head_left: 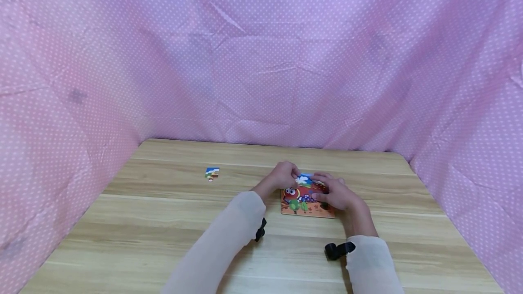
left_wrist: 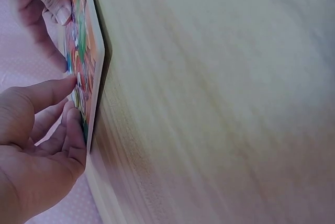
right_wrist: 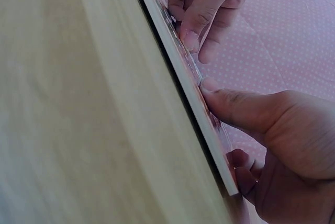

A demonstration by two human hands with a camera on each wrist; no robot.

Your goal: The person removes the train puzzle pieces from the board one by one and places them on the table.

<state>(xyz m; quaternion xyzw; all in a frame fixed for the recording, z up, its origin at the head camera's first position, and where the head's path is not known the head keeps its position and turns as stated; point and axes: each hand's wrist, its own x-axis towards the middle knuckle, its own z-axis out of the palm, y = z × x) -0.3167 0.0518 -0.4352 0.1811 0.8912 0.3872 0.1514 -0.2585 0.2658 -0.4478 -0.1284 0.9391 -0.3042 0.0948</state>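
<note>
A colourful jigsaw puzzle board (head_left: 306, 210) with a red cartoon figure lies flat on the wooden table. My left hand (head_left: 283, 176) is at its upper left corner, and the thumb (left_wrist: 55, 92) and fingertips touch the picture side near the edge. Over the right part, my right hand (head_left: 337, 193) spreads its fingers across the picture. Its thumb (right_wrist: 230, 106) presses on the surface, with the other fingers at the board's edge. The hands hide the upper left corner and much of the right side.
Left of the board lies a small puzzle piece group (head_left: 212, 173) in blue, white and brown. The wooden table (head_left: 163, 221) ends at a pink dotted curtain (head_left: 265, 80) at the back and sides. A black strap (head_left: 339, 250) sits at the right wrist.
</note>
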